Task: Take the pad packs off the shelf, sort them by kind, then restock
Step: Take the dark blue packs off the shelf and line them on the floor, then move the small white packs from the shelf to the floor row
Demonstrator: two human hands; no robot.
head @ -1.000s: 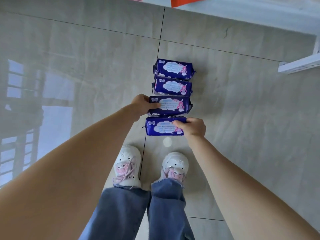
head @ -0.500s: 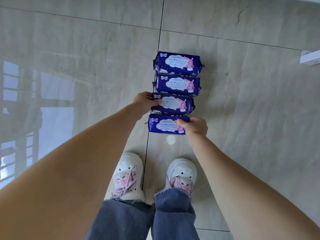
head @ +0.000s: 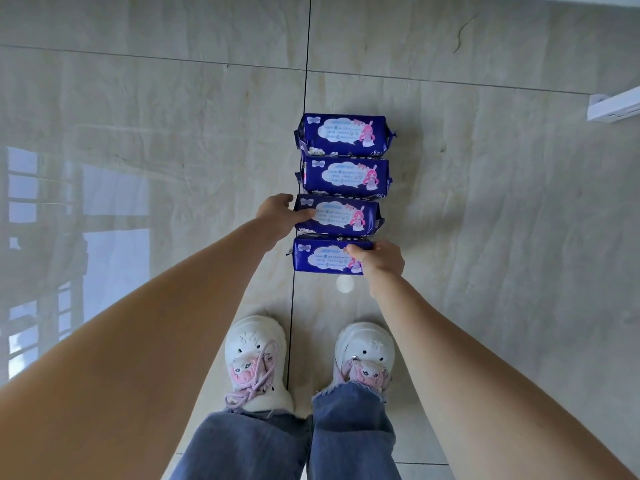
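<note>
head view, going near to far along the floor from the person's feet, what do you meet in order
white shoes → nearest pad pack, gripped by the right hand → second pad pack, held by the left hand → third pad pack → farthest pad pack

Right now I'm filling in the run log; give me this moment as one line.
stage: sorting | four purple packs rowed on floor | left hand grips third pack | right hand grips nearest pack

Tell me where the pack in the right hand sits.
In the head view, the pack lies on the floor, nearest the shoes in a row of four, gripped by the right hand at its right end.
</note>
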